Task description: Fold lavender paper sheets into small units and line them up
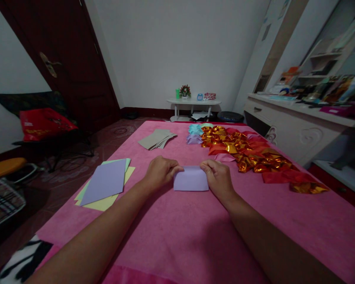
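Observation:
A sheet of purple paper (191,180) lies between my hands in the middle of the pink-covered table (171,232). It is a wide rectangle and looks folded over. My left hand (162,170) pinches its upper left corner between thumb and fingers. At the upper right corner, my right hand (217,175) has the same kind of pinch. To the left of my left forearm rests a stack of coloured paper (105,182), purple on top with green and yellow sheets showing beneath. Farther back, several grey-brown paper pieces (156,139) are fanned out.
Rows of folded gold and red foil pieces (239,148) cover the table's right back, with pale blue and purple folded pieces (194,134) beside them. A small white table (192,102) stands at the wall, a chair with a red bag (45,124) at left, a dresser (296,118) at right.

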Motion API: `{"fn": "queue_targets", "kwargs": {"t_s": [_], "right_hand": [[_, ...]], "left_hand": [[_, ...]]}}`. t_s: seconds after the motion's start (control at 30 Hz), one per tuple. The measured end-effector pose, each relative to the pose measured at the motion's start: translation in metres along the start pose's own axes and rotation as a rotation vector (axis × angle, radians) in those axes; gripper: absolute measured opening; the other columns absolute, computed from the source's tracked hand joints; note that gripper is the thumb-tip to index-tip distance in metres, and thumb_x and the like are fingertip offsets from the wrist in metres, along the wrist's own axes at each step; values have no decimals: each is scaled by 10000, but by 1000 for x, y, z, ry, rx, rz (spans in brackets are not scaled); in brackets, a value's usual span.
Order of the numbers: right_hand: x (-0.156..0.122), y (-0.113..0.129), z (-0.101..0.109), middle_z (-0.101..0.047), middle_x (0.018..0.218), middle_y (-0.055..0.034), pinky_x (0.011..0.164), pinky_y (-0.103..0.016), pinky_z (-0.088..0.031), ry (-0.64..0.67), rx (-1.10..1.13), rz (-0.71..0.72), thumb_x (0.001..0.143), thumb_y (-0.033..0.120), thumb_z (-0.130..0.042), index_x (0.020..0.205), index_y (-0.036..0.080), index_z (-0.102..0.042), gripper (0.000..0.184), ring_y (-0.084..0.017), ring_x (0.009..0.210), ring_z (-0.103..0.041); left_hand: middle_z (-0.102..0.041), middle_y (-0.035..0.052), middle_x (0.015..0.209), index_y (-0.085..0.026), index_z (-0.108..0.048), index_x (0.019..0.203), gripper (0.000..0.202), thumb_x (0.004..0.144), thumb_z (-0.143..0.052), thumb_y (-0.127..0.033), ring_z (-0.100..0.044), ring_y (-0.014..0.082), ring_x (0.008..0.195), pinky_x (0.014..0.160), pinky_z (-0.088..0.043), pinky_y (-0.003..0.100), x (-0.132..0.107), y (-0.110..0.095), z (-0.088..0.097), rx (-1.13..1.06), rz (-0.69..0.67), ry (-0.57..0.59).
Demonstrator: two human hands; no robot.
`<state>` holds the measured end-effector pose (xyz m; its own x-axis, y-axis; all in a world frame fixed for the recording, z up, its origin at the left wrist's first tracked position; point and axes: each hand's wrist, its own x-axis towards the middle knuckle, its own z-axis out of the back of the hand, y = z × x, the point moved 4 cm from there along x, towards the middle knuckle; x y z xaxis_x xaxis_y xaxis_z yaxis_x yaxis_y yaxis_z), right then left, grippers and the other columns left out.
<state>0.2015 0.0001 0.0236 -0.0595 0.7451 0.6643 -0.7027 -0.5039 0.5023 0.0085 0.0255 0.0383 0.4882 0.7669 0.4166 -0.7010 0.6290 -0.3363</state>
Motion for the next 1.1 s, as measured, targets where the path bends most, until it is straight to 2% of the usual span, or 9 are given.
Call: {"fn": "queue_targets", "kwargs": {"t_s": [0.1, 0.23, 0.37, 0.47, 0.57, 0.7, 0.87, 1.0, 1.1], "right_hand": [[0, -6, -2, -646, 696, -11, 642, -265, -397, -15, 40, -59, 846, 239, -523, 694, 198, -622, 186, -157, 664, -567], [-2, -16, -7, -623, 657, 1, 570, -245, -401, -1, 198, -218, 799, 290, -594, 702, 186, -639, 149, -141, 604, -548], [-2, -30, 2, -510, 537, 31, 480, -224, -362, -101, 371, -373, 806, 381, -588, 628, 178, -563, 271, -109, 500, -471], [-1, -34, 7, -498, 557, 32, 444, -210, -353, -164, 533, -438, 844, 473, -513, 666, 179, -547, 345, -90, 465, -438], [0, -25, 1, -566, 679, 6, 483, -212, -412, -86, 607, -394, 801, 475, -579, 822, 178, -578, 299, -98, 533, -507], [-2, -15, -8, -614, 720, -9, 570, -249, -476, -26, 550, -361, 693, 351, -708, 900, 181, -572, 300, -138, 620, -586], [-3, -16, -8, -586, 657, 14, 538, -244, -441, -49, 505, -359, 705, 291, -676, 820, 187, -565, 191, -130, 575, -553], [-3, -15, -5, -490, 591, 44, 486, -224, -368, -78, 423, -311, 704, 278, -674, 674, 191, -527, 173, -101, 519, -451], [-2, -13, -5, -555, 633, 21, 518, -229, -402, -64, 444, -276, 716, 260, -657, 694, 185, -580, 110, -114, 558, -491]], "left_hand": [[-605, 28, 564, -173, -628, 602, 399, 861, -485, -440, -514, 141, 548, 562, -276, 261, -2, 8, -6, -20, 33, -24], [-580, 8, 556, -163, -596, 575, 420, 870, -471, -436, -486, 118, 518, 554, -281, 244, -5, 15, -12, -36, 63, -41], [-520, -19, 523, -151, -580, 569, 416, 869, -469, -417, -447, 99, 495, 519, -262, 229, -8, 24, -12, -117, 144, -103], [-514, -21, 527, -143, -589, 581, 413, 869, -465, -413, -453, 100, 509, 519, -284, 221, -9, 29, -10, -188, 199, -168], [-581, -6, 584, -144, -634, 637, 373, 868, -473, -389, -496, 109, 549, 544, -323, 218, -9, 25, -12, -237, 179, -174], [-654, 23, 673, -158, -682, 734, 286, 859, -496, -336, -548, 129, 612, 582, -368, 220, -8, 20, -13, -248, 151, -184], [-675, 41, 732, -156, -690, 768, 261, 855, -503, -316, -571, 142, 656, 605, -398, 222, -8, 21, -15, -276, 154, -210], [-685, 44, 784, -161, -677, 972, 296, 861, -512, -380, -600, 147, 670, 634, -437, 237, -7, 21, -20, -492, 190, -211], [-662, 35, 724, -138, -625, 1091, 408, 864, -494, -451, -595, 143, 615, 601, -448, 242, -6, 22, -24, -657, 254, -164]]}}
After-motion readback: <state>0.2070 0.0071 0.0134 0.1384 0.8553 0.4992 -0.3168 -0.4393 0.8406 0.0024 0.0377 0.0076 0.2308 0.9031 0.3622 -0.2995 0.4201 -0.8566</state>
